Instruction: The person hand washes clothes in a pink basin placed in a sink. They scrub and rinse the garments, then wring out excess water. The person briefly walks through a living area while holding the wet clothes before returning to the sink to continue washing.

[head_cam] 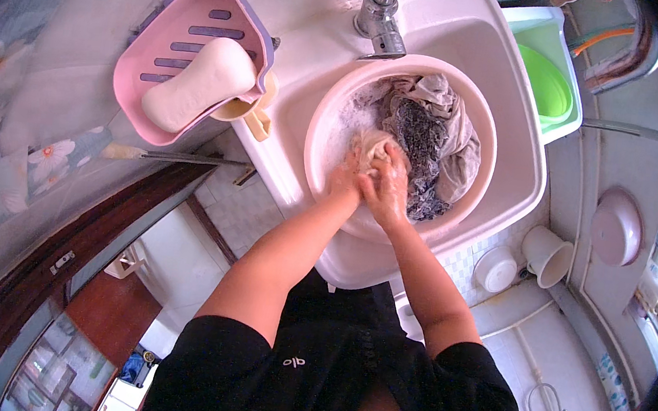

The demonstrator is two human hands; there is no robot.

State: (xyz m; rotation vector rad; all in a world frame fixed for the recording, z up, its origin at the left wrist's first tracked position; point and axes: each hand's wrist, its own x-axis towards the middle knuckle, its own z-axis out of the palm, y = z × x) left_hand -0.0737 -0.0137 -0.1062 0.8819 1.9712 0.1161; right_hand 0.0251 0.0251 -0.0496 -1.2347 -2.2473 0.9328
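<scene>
A round pale pink plastic basin point(490, 145) sits in the white sink point(508, 183) and holds sudsy water. Both my hands are in it at the left of centre, gripping a bunched cream cloth point(375, 150) between them. My left hand point(347, 177) is on the cloth's left side, its fingers partly hidden by cloth and foam. Wet and shiny, my right hand point(387, 191) presses on the cloth from the right. Beside it lies a wet dark grey knitted fabric point(419, 136), and a light grey-beige cloth point(459, 153) curves along the basin's right side.
A chrome faucet point(385, 29) stands over the basin's rim. At the upper left, a pink soap dish point(136, 77) on the wall holds a white bar of soap point(203, 84). A yellowish cup point(259, 121) is beneath it. A green basin point(540, 83) is beyond the sink's right edge.
</scene>
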